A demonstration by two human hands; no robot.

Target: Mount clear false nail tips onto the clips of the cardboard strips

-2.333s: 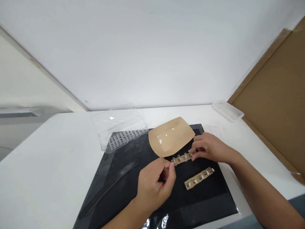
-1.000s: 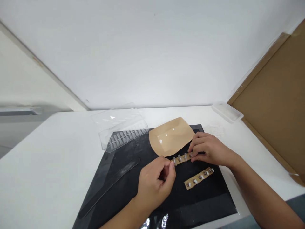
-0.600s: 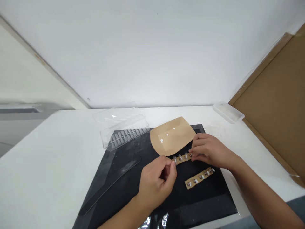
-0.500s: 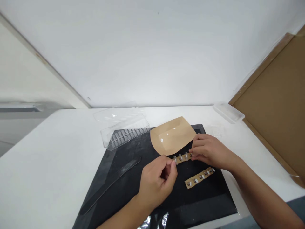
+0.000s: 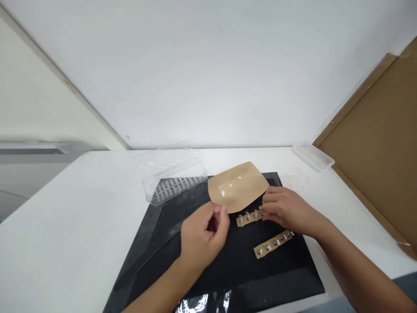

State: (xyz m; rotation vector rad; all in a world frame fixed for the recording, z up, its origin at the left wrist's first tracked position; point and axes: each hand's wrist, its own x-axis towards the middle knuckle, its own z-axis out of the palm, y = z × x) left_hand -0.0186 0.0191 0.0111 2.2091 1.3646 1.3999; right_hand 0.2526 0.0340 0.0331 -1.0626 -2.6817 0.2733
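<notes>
A brown cardboard strip [image 5: 248, 218] carrying several small clear nail tips lies on the black mat [image 5: 182, 217]. My right hand [image 5: 285, 209] rests at its right end, fingers closed on that end. My left hand [image 5: 203, 235] hovers just left of the strip, apart from it, fingers curled in a pinch; I cannot make out anything in them. A second brown strip [image 5: 273, 244] with several tips lies nearer to me, right of centre. A curved tan paper sheet [image 5: 238, 187] with a few white bits sits behind the strips.
A clear plastic box of nail tips [image 5: 176, 182] and its lid [image 5: 163, 157] lie at the mat's far left corner. A long clear file [image 5: 148, 254] rests on the mat's left. A small clear tray [image 5: 312, 156] and brown board [image 5: 378, 143] stand at the right.
My left hand has let go of the strip's left end and drawn back to the left. My right hand stays on the right end. The view shifted slightly.
</notes>
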